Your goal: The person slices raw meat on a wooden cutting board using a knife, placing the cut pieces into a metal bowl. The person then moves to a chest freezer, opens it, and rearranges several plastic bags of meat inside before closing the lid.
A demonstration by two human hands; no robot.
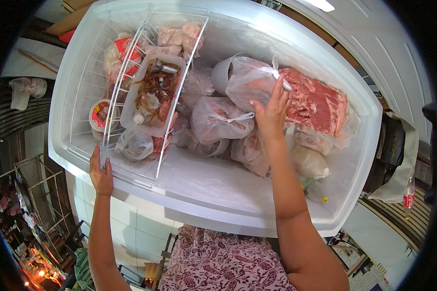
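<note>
My right hand (273, 109) reaches over the middle of an open white chest freezer (194, 182). Its fingers are stretched and the thumb is apart, touching a knotted white plastic bag (250, 85) at its tied top. Just right of the fingertips lies a large slab of red raw meat (318, 102). Another tied bag (222, 119) sits left of my wrist. My left hand (101, 172) rests at the freezer's front left rim, fingers extended and thumb apart, beside the white wire basket (156, 167). Part of what its palm touches is hidden.
In the basket are a plastic tub (158, 94) of mixed food, a round lidded container (100, 114) and several bagged items. More bags and a whitish package (310, 162) lie toward the freezer's right end. A plastic bottle (409, 196) stands outside on the right.
</note>
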